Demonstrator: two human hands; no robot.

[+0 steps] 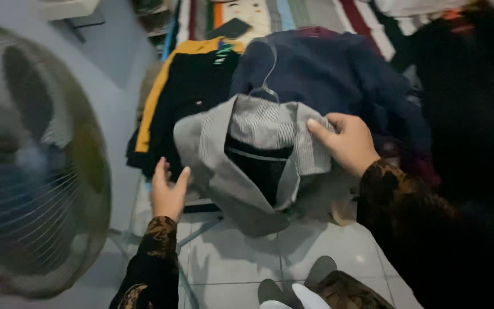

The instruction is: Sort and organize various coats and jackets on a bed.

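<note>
Grey striped cloth of a jacket (247,154) on a hanger (265,80) lies over the dark pile. The right hand (347,143) pinches its collar, fingers closed. The left hand (168,191), fingers spread, touches its lower-left edge.

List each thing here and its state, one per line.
Grey jacket: on a hanger, front open.
Wire hanger: inside the jacket's collar.
Right hand: gripping the jacket's collar.
Left hand: open, at the jacket's edge.
Fan: blades blurred, apparently running.
</note>
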